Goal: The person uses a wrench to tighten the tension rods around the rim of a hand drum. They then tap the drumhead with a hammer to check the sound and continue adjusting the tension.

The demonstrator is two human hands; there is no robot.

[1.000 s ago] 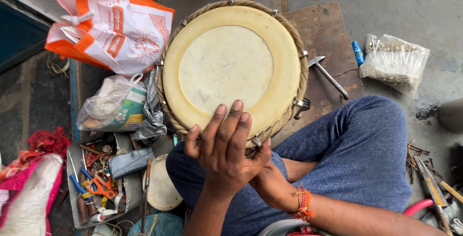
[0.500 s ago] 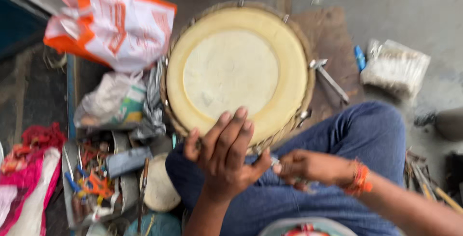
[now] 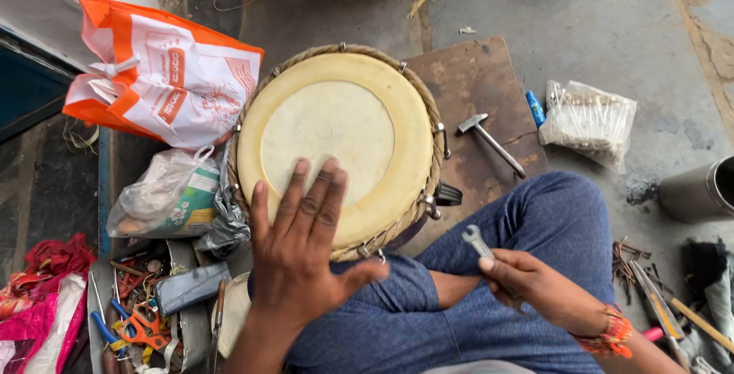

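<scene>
Spanner (image 3: 479, 242) gripped in right hand (image 3: 527, 282); left hand (image 3: 302, 252) fingers spread over drum (image 3: 336, 141).

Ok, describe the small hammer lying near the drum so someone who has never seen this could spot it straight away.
Start at the big round drum with the pale skin and rope rim. Just to its right lies a brown wooden board, and the hammer rests on that board, metal head toward the drum, slim handle angled down toward the blue-clad knee. Unlike the wrench in the right hand, it lies untouched.
</scene>
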